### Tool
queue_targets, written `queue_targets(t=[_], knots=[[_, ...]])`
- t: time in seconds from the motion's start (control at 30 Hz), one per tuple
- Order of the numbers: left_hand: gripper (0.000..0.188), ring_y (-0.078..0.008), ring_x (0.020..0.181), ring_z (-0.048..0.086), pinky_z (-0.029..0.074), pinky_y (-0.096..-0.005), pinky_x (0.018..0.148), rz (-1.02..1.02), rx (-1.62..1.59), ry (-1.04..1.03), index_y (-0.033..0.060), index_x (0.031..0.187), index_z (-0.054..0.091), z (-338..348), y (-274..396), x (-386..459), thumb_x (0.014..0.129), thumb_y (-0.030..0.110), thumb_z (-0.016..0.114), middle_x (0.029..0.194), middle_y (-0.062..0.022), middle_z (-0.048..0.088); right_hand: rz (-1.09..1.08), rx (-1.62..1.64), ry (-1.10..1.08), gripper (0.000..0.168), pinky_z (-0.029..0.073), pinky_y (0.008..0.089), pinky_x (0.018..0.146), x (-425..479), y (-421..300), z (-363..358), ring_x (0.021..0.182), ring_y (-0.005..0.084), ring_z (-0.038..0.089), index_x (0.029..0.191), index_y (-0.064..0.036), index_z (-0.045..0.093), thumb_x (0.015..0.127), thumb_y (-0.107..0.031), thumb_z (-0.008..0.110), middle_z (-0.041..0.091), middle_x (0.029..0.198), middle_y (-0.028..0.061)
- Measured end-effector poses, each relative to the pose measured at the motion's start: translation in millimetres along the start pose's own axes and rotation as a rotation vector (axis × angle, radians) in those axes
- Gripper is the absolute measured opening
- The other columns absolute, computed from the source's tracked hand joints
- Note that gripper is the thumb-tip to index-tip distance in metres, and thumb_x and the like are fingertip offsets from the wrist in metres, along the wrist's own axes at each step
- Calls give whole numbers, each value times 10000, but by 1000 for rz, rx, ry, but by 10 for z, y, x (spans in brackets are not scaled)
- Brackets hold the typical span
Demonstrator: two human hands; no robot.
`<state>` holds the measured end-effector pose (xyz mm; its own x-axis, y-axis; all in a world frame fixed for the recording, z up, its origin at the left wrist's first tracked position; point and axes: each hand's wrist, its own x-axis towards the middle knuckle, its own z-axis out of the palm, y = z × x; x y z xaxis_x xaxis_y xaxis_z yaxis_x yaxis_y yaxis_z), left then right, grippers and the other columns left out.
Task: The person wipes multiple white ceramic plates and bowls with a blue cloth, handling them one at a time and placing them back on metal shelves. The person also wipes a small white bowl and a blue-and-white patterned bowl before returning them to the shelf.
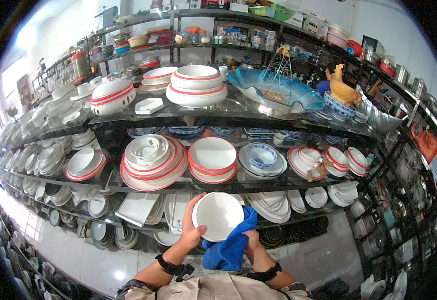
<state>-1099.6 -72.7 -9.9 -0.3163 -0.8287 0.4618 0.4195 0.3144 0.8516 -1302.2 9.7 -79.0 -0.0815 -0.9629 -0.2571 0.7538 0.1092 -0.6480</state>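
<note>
A white ceramic bowl (219, 216) is tilted towards me, its inside showing. My left hand (191, 225) grips its left side, thumb over the rim and fingers behind. At the bowl's lower right, my right hand (251, 240) holds a blue cloth (226, 253) that wraps against the rim and hangs below. Just beyond my hands, the middle shelf carries a stack of red-rimmed white bowls (213, 155) and a larger stack of red-rimmed plates (153, 183). Part of the right hand is hidden by the cloth.
White rectangular trays (138, 210) and oval plates (274, 210) lean on the low shelf close to my hands. On the top shelf stand a lidded tureen (112, 95), a wavy blue bowl (248, 84) and a hen figure (340, 88). Another person (323, 87) is partly visible behind.
</note>
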Motion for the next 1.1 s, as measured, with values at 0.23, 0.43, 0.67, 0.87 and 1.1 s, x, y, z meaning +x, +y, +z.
queue_targets(t=[0.23,0.43,0.67,0.87,1.1], knots=[[950,-294,1325,501,387,-397,1114,-313,-226,-441,-14,1430,439,-160,228,218,572,351,621,1464,-176,492,241,-52,-135,566,526,452,969,-455,-319,-94,1068,294,655,1322,-12,561,772,-118,641,671,1186,132],[869,-292,1353,478,353,-412,1140,-176,-16,-93,0,1463,399,-215,-29,190,743,377,707,1499,-178,446,141,2,-149,579,519,448,980,-163,-200,-118,1082,290,649,1329,-11,558,767,-118,646,663,1206,128],[896,-272,1355,440,328,-391,1145,5,142,-68,-19,1484,352,26,150,46,716,276,706,1449,-174,445,-128,-152,-85,637,484,443,1030,65,-57,8,1146,289,619,1365,-17,537,746,-110,654,626,1294,120],[933,-251,1304,507,365,-376,1121,-155,-56,-261,-27,1460,389,-156,273,93,594,232,620,1389,-146,521,-8,-161,-199,675,471,421,1052,-93,-359,209,1179,281,610,1405,-24,506,755,-91,677,623,1316,123],[817,-252,1273,528,381,-380,1106,-184,-39,-273,0,1464,399,-242,201,50,742,264,676,1402,-133,525,173,-95,-284,655,533,448,983,-163,-425,328,1119,323,646,1415,-6,472,787,-135,608,629,1290,173]])
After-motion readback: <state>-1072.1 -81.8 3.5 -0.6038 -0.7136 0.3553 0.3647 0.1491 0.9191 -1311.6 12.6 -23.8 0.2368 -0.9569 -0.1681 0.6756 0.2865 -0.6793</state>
